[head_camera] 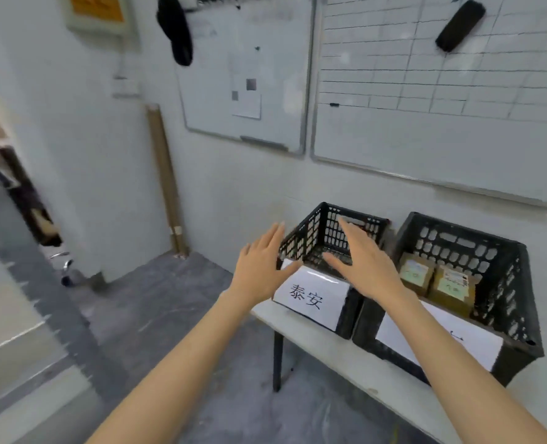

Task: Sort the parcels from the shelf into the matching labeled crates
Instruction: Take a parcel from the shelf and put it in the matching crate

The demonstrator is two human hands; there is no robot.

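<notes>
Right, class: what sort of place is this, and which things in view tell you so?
Probably a small parcel-sorting room: black plastic crates with paper labels on a table, brown parcels in the right-hand crate, and a gridded whiteboard.

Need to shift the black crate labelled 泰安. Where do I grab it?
Likely best: grip the crate by its top rim from above, left hand on the left wall, right hand on the right: the rim is exposed there, while a paper label covers the front.

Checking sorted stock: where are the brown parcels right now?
In the head view, the parcels lie inside the right crate, next to the 泰安-labelled crate.
</notes>
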